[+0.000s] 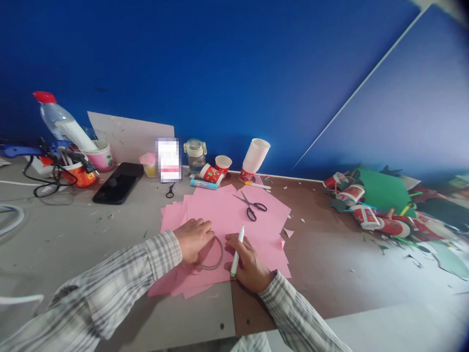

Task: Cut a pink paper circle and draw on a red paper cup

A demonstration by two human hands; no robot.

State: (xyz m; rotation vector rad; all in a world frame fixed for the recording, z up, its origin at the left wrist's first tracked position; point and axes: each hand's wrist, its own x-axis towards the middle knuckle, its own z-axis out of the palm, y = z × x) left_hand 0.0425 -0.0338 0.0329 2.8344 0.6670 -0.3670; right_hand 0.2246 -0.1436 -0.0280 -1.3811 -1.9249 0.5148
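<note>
Pink paper [220,210] is bearing a ring [222,254] between my left hand [193,240], touching it, hold unclear, and right hand [254,266], clasping a marker [237,250] aimed at the paper's far edge.

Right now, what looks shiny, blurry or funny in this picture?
In the head view: whitish glare on the blue wall at right, smeary pale green paper far right, a pixelated patch beside the lidded jar, the marker fairly sharp.

Craft workspace: pink paper sheets [210,205], scissors [249,204], stacked paper cups [256,155], paper scraps [288,233], blue partition [220,73] behind.
</note>
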